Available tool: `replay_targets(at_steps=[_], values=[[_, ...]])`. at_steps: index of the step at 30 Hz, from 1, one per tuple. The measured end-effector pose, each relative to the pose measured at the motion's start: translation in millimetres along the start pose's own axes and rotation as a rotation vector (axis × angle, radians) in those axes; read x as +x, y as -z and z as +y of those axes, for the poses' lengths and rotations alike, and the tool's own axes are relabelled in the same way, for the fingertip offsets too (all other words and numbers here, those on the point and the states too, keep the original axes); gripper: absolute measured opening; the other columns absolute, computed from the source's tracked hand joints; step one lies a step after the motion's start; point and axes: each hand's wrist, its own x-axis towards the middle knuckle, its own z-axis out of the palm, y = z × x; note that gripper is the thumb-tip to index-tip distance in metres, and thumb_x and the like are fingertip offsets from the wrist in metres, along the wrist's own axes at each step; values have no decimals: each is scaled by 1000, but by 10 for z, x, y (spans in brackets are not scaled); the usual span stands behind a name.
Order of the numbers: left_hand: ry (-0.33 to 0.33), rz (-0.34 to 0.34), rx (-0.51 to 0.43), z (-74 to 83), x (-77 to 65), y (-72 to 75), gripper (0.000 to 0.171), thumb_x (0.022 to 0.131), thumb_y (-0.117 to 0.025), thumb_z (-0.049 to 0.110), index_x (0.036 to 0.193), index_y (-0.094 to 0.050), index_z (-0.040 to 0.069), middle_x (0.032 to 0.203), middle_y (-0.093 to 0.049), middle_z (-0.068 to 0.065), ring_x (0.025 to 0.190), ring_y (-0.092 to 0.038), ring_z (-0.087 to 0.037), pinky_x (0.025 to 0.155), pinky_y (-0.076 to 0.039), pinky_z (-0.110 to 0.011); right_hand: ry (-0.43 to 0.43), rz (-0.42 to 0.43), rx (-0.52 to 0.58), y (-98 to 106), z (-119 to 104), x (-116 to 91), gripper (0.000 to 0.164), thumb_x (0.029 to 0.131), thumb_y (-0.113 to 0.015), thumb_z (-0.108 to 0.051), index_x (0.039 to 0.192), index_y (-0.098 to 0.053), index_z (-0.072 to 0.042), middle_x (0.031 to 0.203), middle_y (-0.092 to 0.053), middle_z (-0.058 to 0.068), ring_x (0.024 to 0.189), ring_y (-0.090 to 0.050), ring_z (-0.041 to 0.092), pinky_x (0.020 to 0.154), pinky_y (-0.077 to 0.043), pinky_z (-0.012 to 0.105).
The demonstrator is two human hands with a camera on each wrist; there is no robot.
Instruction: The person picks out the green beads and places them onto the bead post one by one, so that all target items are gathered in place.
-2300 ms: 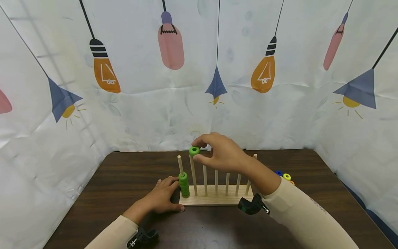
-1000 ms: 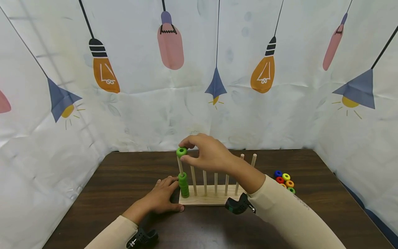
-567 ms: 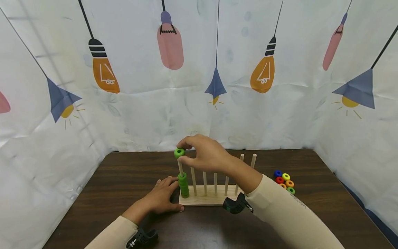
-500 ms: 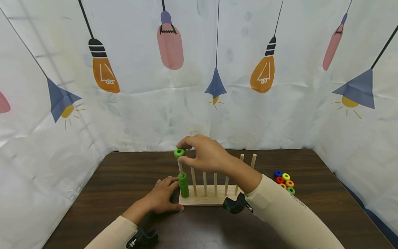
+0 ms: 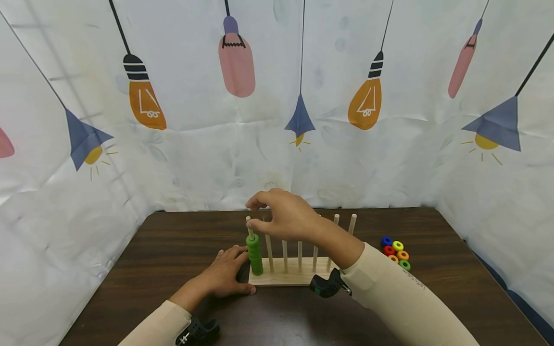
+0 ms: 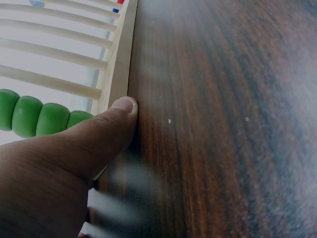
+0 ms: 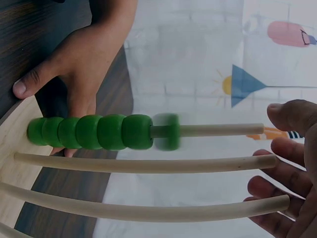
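Observation:
My left hand [image 5: 225, 275] holds the left end of a wooden peg stand [image 5: 298, 277], its thumb along the front edge and fingers reaching behind. On the leftmost peg is a stack of green beads [image 5: 255, 259]. In the right wrist view one blurred green bead [image 7: 168, 131] is on that peg, just above the stack. My right hand [image 5: 285, 214] hovers at the peg's top, thumb and fingers spread apart with nothing between them. The other pegs [image 7: 148, 166] carry no beads; my right forearm hides part of some.
Right of the stand, loose beads lie on the dark wood table [image 5: 454, 288]: a blue bead [image 5: 387, 241], a yellow one [image 5: 398, 246], a red one [image 5: 388, 251], orange ones [image 5: 403, 255] and a green one [image 5: 404, 265]. A cloth printed with lamps [image 5: 195, 158] hangs behind.
My right hand has brought a green bead left onto the leftmost peg and let it go; the bead has slid down toward the stack. The left hand stays still.

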Motion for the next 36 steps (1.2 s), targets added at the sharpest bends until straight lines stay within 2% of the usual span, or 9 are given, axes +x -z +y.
replay_targets(at_steps=[5, 16, 28, 36], values=[[-5, 9, 5, -13, 5, -14, 84, 79, -82, 61, 145, -54, 17, 154, -40, -14, 144, -33, -44, 113, -18, -74, 1, 19, 2, 28, 24, -33, 34, 97, -72, -39, 127, -68, -22, 123, -66, -8, 115, -59, 9, 89, -53, 34], [1, 14, -4, 8, -19, 13, 86, 78, -83, 61, 145, -54, 16, 155, -40, -16, 145, -32, -44, 113, -18, -74, -65, 24, -45, 177, 134, -186, 32, 97, -72, -41, 124, -69, -23, 119, -66, -9, 112, -60, 10, 87, -53, 35], [-1, 24, 12, 5, -24, -3, 87, 78, -83, 61, 145, -54, 14, 154, -40, -16, 144, -33, -44, 114, -18, -73, -100, 92, -45, 366, 354, -476, 28, 95, -75, -35, 119, -71, -21, 113, -65, -11, 108, -59, 9, 88, -54, 32], [3, 24, 11, 20, -29, 3, 86, 78, -83, 61, 144, -55, 15, 153, -40, -16, 143, -34, -45, 114, -18, -72, -129, 119, -71, 469, 544, -713, 31, 95, -76, -33, 122, -71, -19, 114, -67, -9, 107, -62, 15, 86, -54, 36]])
